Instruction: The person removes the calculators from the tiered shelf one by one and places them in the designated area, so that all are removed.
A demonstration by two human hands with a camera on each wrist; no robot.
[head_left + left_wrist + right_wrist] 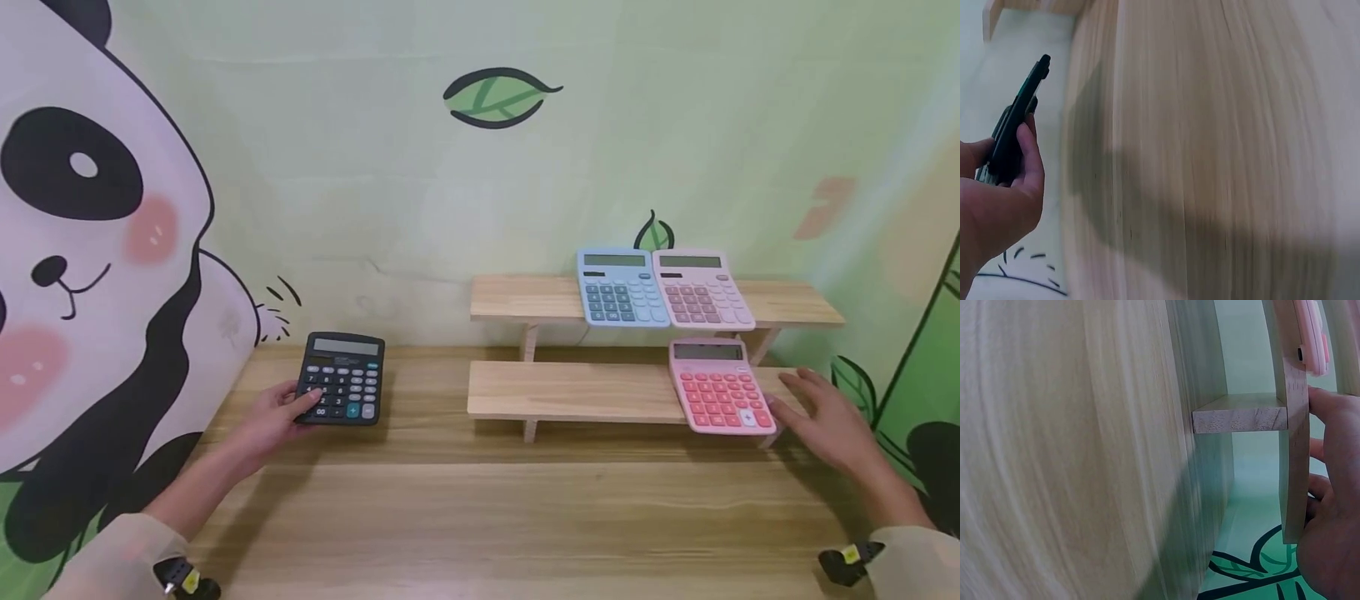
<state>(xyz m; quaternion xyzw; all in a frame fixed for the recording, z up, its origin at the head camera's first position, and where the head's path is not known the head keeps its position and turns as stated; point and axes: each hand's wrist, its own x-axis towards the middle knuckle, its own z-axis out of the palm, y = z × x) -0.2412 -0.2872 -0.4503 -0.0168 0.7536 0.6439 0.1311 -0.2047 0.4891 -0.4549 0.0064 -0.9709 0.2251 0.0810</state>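
A black calculator [341,379] is in my left hand [268,421], with the thumb over its keys and the fingers behind it. The left wrist view shows that calculator [1015,112] edge-on, held off the table. On the right, my right hand [828,421] is at the end of the lower shelf [577,390], beside a pink calculator [722,387]. Its thumb tip is at that calculator's lower right corner; whether they touch I cannot tell. In the right wrist view the fingers lie along the shelf board [1296,469], partly hidden behind the hand.
A blue calculator [622,287] and a pale pink calculator [702,289] lean side by side on the upper shelf [525,298]. The two-step wooden stand sits on a wood-grain table [487,517]. Behind is a green backdrop [360,167] with a printed panda [82,242].
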